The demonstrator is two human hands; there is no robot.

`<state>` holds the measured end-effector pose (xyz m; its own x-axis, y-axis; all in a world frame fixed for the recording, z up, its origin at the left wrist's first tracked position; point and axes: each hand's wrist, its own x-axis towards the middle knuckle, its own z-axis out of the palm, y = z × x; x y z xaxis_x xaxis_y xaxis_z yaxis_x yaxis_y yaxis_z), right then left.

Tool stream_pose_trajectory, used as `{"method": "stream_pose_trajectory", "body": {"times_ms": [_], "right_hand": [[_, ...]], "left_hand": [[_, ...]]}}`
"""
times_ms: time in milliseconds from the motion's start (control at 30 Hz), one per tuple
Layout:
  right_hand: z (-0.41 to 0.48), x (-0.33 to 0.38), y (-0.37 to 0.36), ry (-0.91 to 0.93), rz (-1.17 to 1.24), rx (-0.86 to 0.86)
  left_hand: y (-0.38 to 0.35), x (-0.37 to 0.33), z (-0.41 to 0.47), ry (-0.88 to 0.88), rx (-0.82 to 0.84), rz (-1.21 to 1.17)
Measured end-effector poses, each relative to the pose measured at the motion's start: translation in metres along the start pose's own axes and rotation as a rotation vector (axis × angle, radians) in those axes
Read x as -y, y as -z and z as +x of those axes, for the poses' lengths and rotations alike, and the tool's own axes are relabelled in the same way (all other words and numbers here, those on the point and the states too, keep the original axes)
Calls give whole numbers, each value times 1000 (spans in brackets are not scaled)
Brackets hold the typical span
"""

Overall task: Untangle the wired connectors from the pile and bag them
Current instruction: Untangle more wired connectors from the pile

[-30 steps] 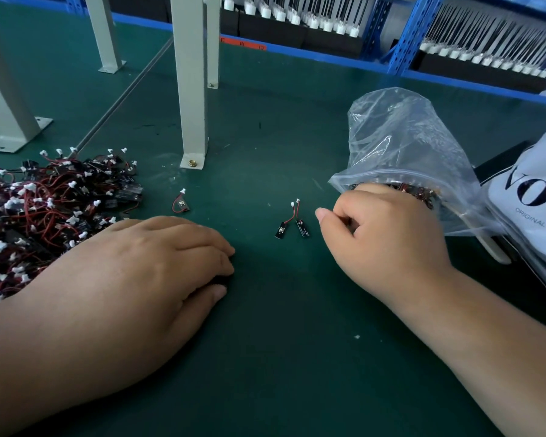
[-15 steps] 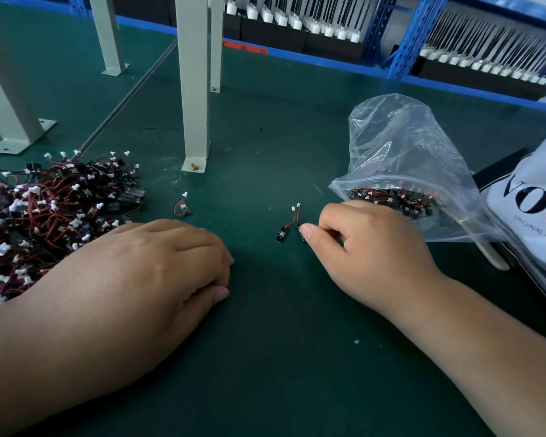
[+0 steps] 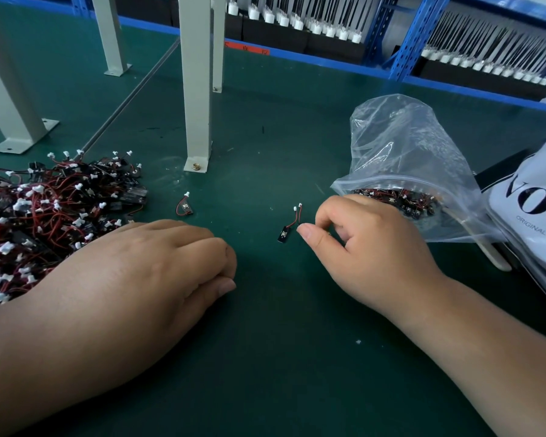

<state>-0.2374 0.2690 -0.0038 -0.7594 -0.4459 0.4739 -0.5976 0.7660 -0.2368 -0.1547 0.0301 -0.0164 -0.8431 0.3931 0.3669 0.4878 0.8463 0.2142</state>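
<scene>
The green table (image 3: 265,357) carried a tangled connector pile (image 3: 44,216) at left, a stray connector (image 3: 183,207) nearby, and a plastic bag (image 3: 407,146) at right.

The left forearm (image 3: 44,357) at 7 o'clock and the right forearm (image 3: 486,342) at 4 o'clock were bare. The left hand (image 3: 145,272) and the right hand (image 3: 369,247) had short, plain nails.

Right hand (image 3: 360,247): withdrawn from the mouth of the bag (image 3: 407,159) and shifted toward 9 o'clock, to the loose pair of wired connectors (image 3: 292,220) on the bench (image 3: 265,357). Thumb and index finger, previously clear of the pair, now pinch the connector (image 3: 299,212) on its 3 o'clock side. That connector's black body, exposed earlier, is now covered by the hand. The bag mouth, earlier partly masked, now shows its contents.
</scene>
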Motion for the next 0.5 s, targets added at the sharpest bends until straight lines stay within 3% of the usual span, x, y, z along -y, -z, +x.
{"method": "stream_pose_trajectory", "body": {"times_ms": [233,500], "right_hand": [[-14,35,6,505,66,81],[-17,44,11,558,11,265]], "left_hand": [[1,-1,2,65,-8,-73],[1,-2,0,56,37,-13]]}}
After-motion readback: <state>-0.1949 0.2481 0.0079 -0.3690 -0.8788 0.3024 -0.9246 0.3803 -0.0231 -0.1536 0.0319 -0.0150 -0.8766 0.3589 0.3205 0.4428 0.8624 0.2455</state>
